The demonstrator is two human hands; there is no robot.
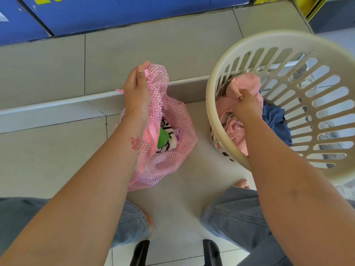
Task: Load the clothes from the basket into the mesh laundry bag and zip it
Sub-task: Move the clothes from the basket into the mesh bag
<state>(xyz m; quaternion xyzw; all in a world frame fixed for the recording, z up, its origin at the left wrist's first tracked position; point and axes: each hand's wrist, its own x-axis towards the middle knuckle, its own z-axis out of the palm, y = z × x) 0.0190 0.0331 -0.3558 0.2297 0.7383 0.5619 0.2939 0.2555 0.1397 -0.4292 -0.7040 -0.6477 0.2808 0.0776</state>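
Note:
A pink mesh laundry bag (172, 150) hangs above the tiled floor, its mouth held up by my left hand (137, 93), which grips the top edge. Inside it lie a green item (163, 138) and a black-and-white patterned cloth (170, 143). To the right stands a cream slotted basket (211, 89). My right hand (246, 106) reaches into it and pinches a pink garment (244, 83). A blue garment (276, 121) lies beside the pink one in the basket.
A grey raised step (57, 106) runs across the floor behind the bag. A blue panel (115, 14) lines the far wall. My legs in jeans (236, 217) and bare feet flank two black posts (211, 252) at the bottom.

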